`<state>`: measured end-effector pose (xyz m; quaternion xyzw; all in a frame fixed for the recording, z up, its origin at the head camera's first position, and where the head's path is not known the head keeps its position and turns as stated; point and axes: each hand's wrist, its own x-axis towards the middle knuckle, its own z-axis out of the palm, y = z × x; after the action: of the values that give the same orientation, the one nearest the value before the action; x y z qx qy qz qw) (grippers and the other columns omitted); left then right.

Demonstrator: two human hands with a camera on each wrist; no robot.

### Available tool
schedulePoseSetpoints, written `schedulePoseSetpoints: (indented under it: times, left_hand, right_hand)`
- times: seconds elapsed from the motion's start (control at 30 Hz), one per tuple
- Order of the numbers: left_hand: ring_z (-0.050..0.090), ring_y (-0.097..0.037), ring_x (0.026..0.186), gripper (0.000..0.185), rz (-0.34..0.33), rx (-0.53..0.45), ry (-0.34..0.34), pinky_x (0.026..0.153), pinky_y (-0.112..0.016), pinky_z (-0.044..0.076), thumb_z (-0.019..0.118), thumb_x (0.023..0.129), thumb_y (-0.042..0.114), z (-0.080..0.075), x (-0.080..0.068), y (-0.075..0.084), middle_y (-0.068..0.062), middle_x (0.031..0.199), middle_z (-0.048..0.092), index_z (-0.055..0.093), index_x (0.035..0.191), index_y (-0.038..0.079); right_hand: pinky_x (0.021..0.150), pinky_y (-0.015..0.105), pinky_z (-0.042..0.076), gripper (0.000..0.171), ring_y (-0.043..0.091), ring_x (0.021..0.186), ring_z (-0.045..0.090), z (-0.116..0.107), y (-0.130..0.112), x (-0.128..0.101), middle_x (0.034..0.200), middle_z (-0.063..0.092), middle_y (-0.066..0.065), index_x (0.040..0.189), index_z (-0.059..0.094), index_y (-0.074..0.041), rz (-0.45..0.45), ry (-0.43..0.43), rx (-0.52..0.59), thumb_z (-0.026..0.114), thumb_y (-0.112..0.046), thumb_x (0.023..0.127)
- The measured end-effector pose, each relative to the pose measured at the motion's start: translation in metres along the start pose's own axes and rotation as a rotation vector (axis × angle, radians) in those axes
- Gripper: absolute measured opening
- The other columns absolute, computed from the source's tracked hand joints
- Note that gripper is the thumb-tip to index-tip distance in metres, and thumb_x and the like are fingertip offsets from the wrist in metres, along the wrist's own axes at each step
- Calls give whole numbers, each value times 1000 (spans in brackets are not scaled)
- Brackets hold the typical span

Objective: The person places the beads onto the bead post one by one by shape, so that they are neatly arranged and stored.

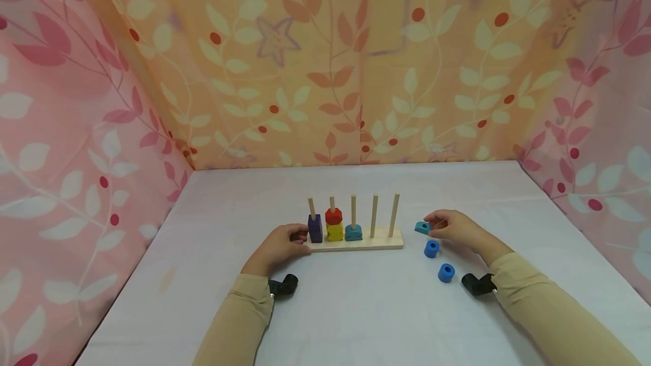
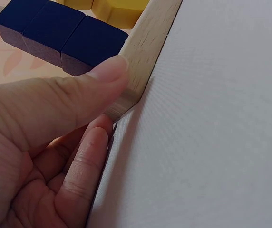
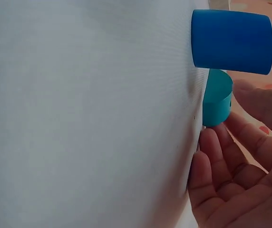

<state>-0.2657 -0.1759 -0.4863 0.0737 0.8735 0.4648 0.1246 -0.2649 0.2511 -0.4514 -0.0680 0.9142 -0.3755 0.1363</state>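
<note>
A wooden base (image 1: pixel 386 240) with several upright pegs stands mid-table. A navy block (image 1: pixel 315 229) sits on the leftmost peg. On the second peg, a red block (image 1: pixel 333 216) rests above a yellow one (image 1: pixel 334 232). A teal block (image 1: pixel 353 233) is on the third. My left hand (image 1: pixel 297 240) grips the base's left end. Its thumb (image 2: pixel 110 71) lies on the base (image 2: pixel 148 42) next to the navy block (image 2: pixel 60 33). My right hand (image 1: pixel 433 226) pinches a teal piece (image 1: pixel 421 227) on the table, right of the base. The teal piece (image 3: pixel 217 97) sits between the thumb and fingertips (image 3: pixel 212 142).
Two blue rings (image 1: pixel 432 248) (image 1: pixel 446 272) lie on the white tabletop near my right hand, and one ring (image 3: pixel 232 41) shows beside the teal piece. Floral fabric walls (image 1: pixel 325 61) close in the table at the back and both sides.
</note>
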Motion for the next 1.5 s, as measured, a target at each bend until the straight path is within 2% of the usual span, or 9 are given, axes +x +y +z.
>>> schedulePoseSetpoints:
  times: [0.13,0.3,0.43,0.63,0.9,1.2,1.5]
  left_hand:
    - [56,-14,92,51,2,-1,-1,88,-35,45,80,69,18,1,-2,-1,1,100,62,61,117,13]
    - [56,-14,92,51,-26,-28,-7,88,-35,45,80,69,18,3,-5,-1,0,100,62,60,117,14]
    - [56,-14,92,51,-21,-16,-6,88,-35,45,79,70,19,4,-5,0,1,100,62,60,117,13]
    - [56,-14,92,51,4,3,-4,89,-35,44,79,70,18,1,-3,1,1,101,63,60,117,13]
    - [57,-13,94,51,-18,-15,-6,90,-35,45,79,71,18,1,-4,5,0,104,62,60,118,13]
    - [56,-13,95,51,-29,-8,2,91,-36,44,79,71,19,0,-3,7,1,104,62,60,118,14]
    - [56,-14,94,50,-31,13,5,91,-36,44,78,71,19,0,-5,8,2,102,62,60,118,15]
  right_hand:
    - [75,35,46,39,22,88,50,4,2,2,98,57,8,114,59,-4,4,-17,-32,71,-18,79]
    - [71,33,42,25,22,85,48,9,1,1,94,54,6,102,64,-10,-4,-35,-72,70,-17,79]
    - [68,32,41,18,22,83,47,10,2,0,91,53,6,97,66,-11,-12,-36,-85,68,-13,80]
    - [72,34,43,16,21,85,49,7,5,1,91,56,5,98,65,-11,-6,-32,-71,65,-13,83]
    - [78,39,45,18,21,87,52,2,0,0,93,60,4,100,64,-10,-1,-16,-79,65,-16,83]
    - [77,35,44,26,22,91,51,-14,-15,-8,99,60,5,105,63,-9,-40,22,-57,66,-23,84]
    - [85,43,47,31,25,95,56,-30,-51,-22,102,62,9,112,58,-5,-101,56,31,62,-24,88]
